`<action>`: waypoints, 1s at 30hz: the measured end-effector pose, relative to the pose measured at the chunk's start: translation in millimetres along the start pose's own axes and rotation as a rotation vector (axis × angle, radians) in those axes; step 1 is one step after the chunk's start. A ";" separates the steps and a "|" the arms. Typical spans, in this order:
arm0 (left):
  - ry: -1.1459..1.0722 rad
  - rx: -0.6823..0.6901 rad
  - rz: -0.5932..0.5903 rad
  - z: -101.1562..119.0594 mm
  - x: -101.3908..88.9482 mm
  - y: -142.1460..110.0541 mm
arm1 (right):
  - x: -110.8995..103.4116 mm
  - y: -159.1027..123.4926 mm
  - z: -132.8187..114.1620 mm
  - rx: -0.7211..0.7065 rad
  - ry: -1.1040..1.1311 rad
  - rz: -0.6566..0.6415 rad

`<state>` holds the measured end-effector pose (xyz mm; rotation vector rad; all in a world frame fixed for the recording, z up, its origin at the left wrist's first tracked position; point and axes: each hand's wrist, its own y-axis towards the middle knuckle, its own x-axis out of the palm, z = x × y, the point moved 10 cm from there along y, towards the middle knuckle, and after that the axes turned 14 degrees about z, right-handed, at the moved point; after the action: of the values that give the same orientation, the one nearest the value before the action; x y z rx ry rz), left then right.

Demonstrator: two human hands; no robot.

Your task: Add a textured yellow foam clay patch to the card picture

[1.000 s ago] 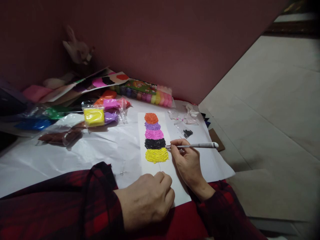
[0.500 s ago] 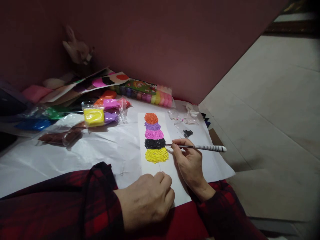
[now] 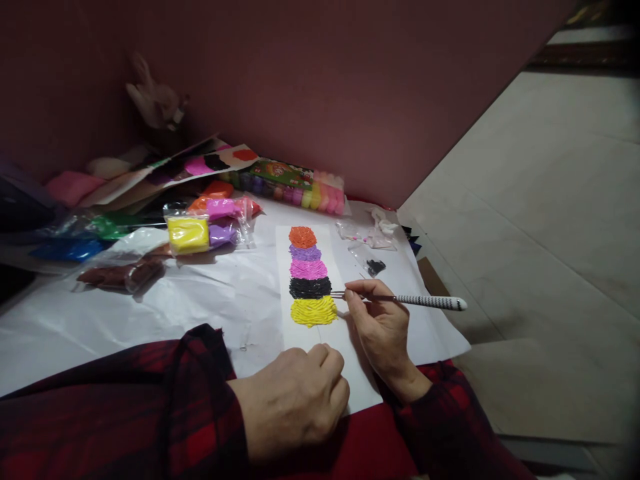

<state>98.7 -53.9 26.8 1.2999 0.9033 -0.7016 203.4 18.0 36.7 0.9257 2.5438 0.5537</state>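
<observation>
Head view: right hand grips fork, left hand curls closed, green label unreadable.

Wall behind the desk: dull pink wall, plain, its right edge slanting up to the right.
Left corner: deep shadow, the pink turning nearly brown.
Right side: pale tiles with thin diagonal joints and faint marbling; floor or wall, hard to tell.
Upper right: dark brown band, blurred.
Desk: pushed near the pink wall, its top under a creased white sheet.
Light: dim overall, brighter on the sheet and tiles.
</observation>
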 end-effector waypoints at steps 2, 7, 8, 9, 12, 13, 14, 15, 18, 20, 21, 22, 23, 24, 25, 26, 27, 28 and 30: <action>-0.002 0.004 -0.008 0.4 -0.1 0.3 | 0.6 -0.4 2.4 0.007 -0.024 -0.012; -0.013 0.004 -0.048 0.3 1.7 0.4 | 7.2 -3.1 13.1 0.034 -0.141 -0.096; -0.017 0.005 -0.054 0.4 2.0 0.4 | 7.4 -2.8 13.2 0.028 -0.159 -0.099; -0.021 0.006 -0.055 0.6 2.1 0.5 | 7.4 -2.4 12.8 0.021 -0.172 -0.098; -0.020 0.002 -0.041 0.3 1.4 0.8 | 5.9 -0.3 10.5 0.014 -0.181 -0.078; -0.015 0.002 -0.035 0.2 1.1 0.8 | 5.4 0.3 10.2 0.017 -0.180 -0.071; -0.010 0.003 -0.030 0.1 0.9 0.7 | 4.8 0.8 10.2 0.022 -0.178 -0.064; -0.007 0.003 -0.029 0.1 1.1 0.5 | 4.6 1.0 10.5 0.027 -0.177 -0.061; -0.012 0.001 -0.029 0.0 1.8 -0.1 | 4.9 1.1 11.6 0.036 -0.174 -0.060; -0.015 -0.005 -0.030 -0.5 2.0 -0.2 | 4.9 1.3 11.5 0.030 -0.177 -0.056; -0.014 -0.004 -0.029 -0.5 1.8 -0.1 | 4.7 1.5 11.1 0.024 -0.179 -0.052; -0.011 -0.002 -0.029 -0.5 1.5 0.1 | 4.5 1.7 10.4 0.017 -0.180 -0.048; -0.010 0.001 -0.031 -0.2 1.2 0.4 | 4.1 2.0 9.6 0.010 -0.178 -0.042; -0.007 0.004 -0.031 -0.1 0.8 0.7 | 3.7 2.2 9.1 0.007 -0.176 -0.037; -0.006 0.007 -0.031 0.1 0.3 1.0 | 3.3 2.3 8.8 0.006 -0.171 -0.032; -0.005 0.008 -0.034 0.3 0.0 1.2 | 2.9 2.4 8.9 0.008 -0.168 -0.028; -0.005 0.008 -0.035 0.3 -0.4 1.4 | 2.8 2.4 9.3 0.012 -0.167 -0.027; -0.005 0.008 -0.034 0.4 -0.9 1.6 | 2.7 2.5 9.9 0.016 -0.168 -0.026; -0.006 0.008 -0.035 0.5 -1.4 1.8 | 2.4 2.6 10.8 0.021 -0.174 -0.021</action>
<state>99.5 -54.2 28.9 1.2911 0.9211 -0.7369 208.1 23.9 28.2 0.9119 2.4047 0.4210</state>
